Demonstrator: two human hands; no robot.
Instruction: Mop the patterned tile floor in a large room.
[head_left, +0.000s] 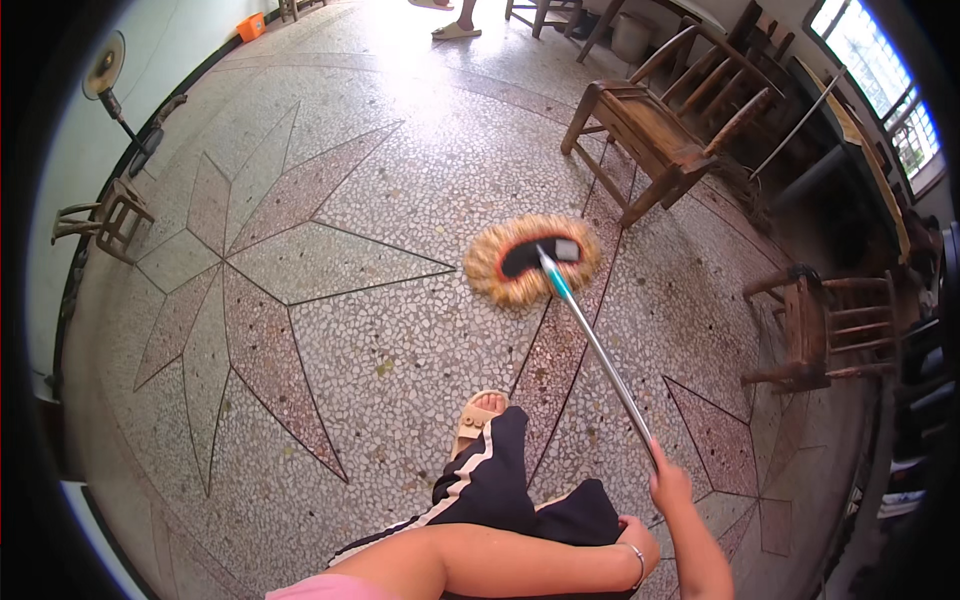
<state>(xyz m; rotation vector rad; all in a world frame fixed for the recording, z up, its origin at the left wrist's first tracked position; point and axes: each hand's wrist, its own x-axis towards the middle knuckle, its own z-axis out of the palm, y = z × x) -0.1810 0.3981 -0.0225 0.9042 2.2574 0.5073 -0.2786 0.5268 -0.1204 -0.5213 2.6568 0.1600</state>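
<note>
A mop with a fluffy tan-yellow head (484, 262) lies on the speckled terrazzo floor (405, 330) ahead of me. Its black centre plate has a red rim and a pale patch. From there a silver pole (611, 364) with a teal collar slants down to my right hand (669, 484), which is closed around it with the thumb along the pole. My left arm reaches across my dark trousers, and my left hand (637, 536), with a bracelet at the wrist, is curled close below the right. Its fingers are mostly hidden, so any hold on the pole cannot be made out.
A wooden armchair (645, 127) stands right of the mop head, with another wooden chair (817, 326) nearer on the right. Along the left wall are a small wooden chair (120, 217) and a standing fan (105, 67). Far ahead are an orange bin (251, 28) and a person's sandalled foot (456, 30).
</note>
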